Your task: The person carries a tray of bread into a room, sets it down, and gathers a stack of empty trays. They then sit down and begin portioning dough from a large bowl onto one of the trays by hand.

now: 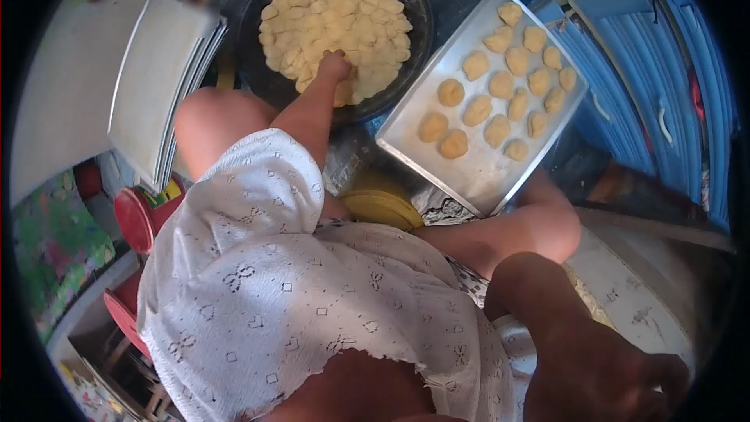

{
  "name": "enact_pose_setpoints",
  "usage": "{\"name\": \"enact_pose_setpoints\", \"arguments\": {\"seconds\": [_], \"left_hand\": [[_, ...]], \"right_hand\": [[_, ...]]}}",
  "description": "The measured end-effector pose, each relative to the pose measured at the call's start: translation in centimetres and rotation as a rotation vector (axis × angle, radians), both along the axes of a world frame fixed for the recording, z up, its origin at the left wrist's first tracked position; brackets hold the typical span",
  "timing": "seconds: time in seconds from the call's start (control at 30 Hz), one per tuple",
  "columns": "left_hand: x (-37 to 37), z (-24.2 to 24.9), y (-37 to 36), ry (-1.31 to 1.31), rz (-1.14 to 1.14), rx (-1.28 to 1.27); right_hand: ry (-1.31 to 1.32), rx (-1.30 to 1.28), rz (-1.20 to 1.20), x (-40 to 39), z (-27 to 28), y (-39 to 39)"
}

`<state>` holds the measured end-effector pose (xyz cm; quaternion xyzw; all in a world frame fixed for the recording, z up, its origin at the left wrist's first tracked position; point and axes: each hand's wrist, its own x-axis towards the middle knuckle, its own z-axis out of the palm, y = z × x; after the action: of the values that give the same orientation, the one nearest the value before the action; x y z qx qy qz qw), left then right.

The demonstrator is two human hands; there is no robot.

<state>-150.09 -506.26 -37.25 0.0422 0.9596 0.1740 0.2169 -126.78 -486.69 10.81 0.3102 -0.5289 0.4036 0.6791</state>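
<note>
My left hand (335,67) reaches down into a wide black pan (420,27) of pale dough pieces (336,12), which lie pressed close together. Its fingers are curled in at the near side of the dough mass, gripping dough, and what lies beneath them is hidden. A metal baking tray (461,176) stands tilted beside the pan, over my right leg, with several rounded dough balls (477,111) spaced out in rows. My right arm is bent back, bringing my right hand (652,387) close to the camera at the lower right, dark, its fingers only partly showing.
Several flat metal trays (148,86) lean in a stack at the left. Blue plastic crates or panels (617,70) stand at the right. A yellow round lid or container (380,207) sits between my legs. Red stools or buckets (134,219) are at the lower left.
</note>
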Motion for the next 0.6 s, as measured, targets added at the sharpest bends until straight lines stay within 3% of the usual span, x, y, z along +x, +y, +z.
{"name": "enact_pose_setpoints", "arguments": {"seconds": [0.07,0.13,0.17,0.23,0.27,0.33,0.47,0.6], "left_hand": [[-0.6,-3.7,-0.9,-0.032,-0.122,-0.032],[-0.9,-10.1,-1.9,0.404,-0.812,-0.194],[0.1,-9.6,-0.7,0.388,-0.828,-0.175],[2.1,-5.0,0.7,0.098,-0.215,0.097],[1.9,-2.6,1.4,-0.027,-0.174,0.088],[2.1,-2.4,1.4,-0.024,-0.124,0.050],[1.2,-2.3,1.2,-0.142,-0.070,0.014],[1.1,-4.6,0.6,0.020,-0.053,0.013]], "right_hand": [[0.001,-0.026,-0.021,-2.4,0.2,-0.6],[-0.013,-0.043,-0.041,-3.5,-0.1,-0.2],[-0.034,-0.035,-0.057,-3.7,-0.5,0.1],[-0.083,-0.043,-0.105,-2.5,-0.6,2.0],[-0.100,-0.058,-0.123,-3.0,-1.2,2.0],[-0.124,-0.087,-0.153,2.7,0.8,6.9],[-0.132,-0.079,-0.211,4.5,1.4,8.0],[-0.129,-0.091,-0.301,5.6,0.9,7.9]]}}
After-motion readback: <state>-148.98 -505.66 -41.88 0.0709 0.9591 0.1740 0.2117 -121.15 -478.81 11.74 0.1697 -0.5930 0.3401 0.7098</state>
